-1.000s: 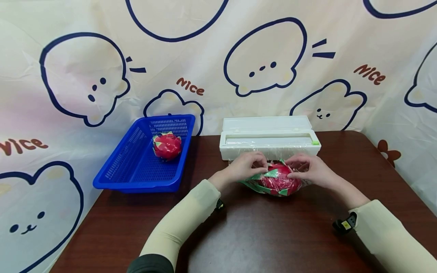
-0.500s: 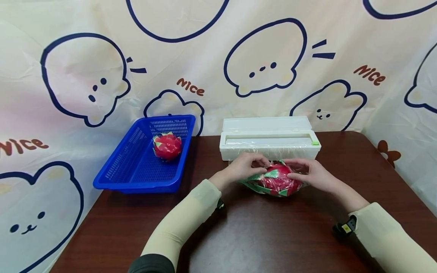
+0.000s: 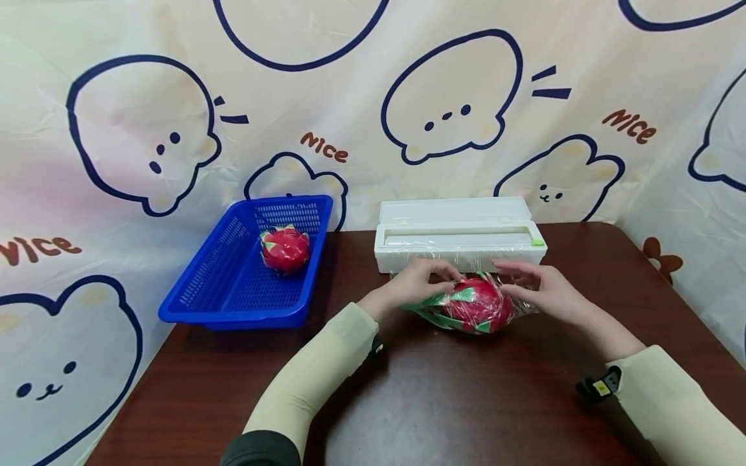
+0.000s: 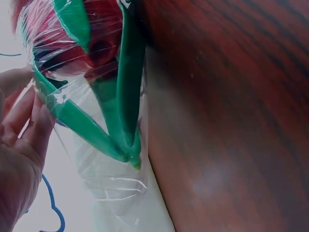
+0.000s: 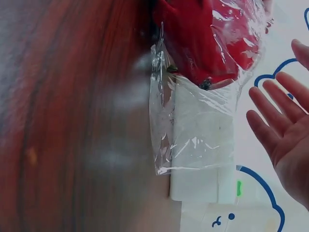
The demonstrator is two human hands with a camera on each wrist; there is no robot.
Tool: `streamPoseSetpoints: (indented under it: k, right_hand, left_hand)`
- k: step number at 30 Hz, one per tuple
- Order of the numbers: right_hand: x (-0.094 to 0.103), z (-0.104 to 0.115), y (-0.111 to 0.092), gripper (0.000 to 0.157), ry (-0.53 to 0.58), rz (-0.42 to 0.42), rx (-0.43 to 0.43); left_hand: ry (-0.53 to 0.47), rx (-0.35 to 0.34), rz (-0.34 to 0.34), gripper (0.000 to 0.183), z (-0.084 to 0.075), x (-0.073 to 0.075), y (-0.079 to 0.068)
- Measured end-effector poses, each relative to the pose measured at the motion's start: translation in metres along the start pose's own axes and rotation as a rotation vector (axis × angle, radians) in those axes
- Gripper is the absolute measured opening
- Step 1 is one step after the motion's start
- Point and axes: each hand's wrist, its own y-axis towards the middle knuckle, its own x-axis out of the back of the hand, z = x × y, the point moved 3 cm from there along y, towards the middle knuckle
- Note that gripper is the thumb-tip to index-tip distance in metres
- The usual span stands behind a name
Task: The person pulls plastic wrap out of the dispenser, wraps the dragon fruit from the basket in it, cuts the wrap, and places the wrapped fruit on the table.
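Note:
A red dragon fruit [image 3: 480, 304] with green scales lies on the table under clear plastic wrap [image 5: 193, 145]. Crumpled wrap covers its top, and in the right wrist view a loose flap spreads past the fruit's end. My left hand [image 3: 416, 285] is at the fruit's left upper side; in the left wrist view its fingers [image 4: 38, 116] touch the wrapped green scales. At the right, my right hand [image 3: 550, 291] hovers beside the fruit with spread fingers, apart from the wrap in the right wrist view. Behind stands a white cling film dispenser [image 3: 460, 259], its lid up.
A blue plastic basket [image 3: 233, 317] stands at the left of the brown table [image 3: 443, 401], with another dragon fruit [image 3: 285, 250] in it. A patterned cloth [image 3: 361, 84] hangs right behind the table.
My right hand has drawn away from the fruit to the right and its fingers have spread. The left hand's fingers have loosened a little. Basket and dispenser stay put.

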Motion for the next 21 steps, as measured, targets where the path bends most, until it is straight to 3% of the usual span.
streamPoseSetpoints:
  k: [4, 9, 21]
  right_hand:
    - [-0.005, -0.001, -0.005, 0.057, -0.051, 0.025, 0.032]
    - [-0.015, -0.003, -0.004, 0.071, -0.098, 0.069, 0.06]
    - [-0.024, -0.011, 0.013, 0.09, -0.092, 0.075, -0.027]
  left_hand:
    - [-0.008, 0.05, 0.016, 0.015, 0.003, 0.001, 0.003]
    - [-0.113, 0.125, 0.013, 0.013, 0.008, 0.005, 0.006]
    - [-0.158, 0.219, 0.019, 0.015, 0.018, 0.011, 0.016]
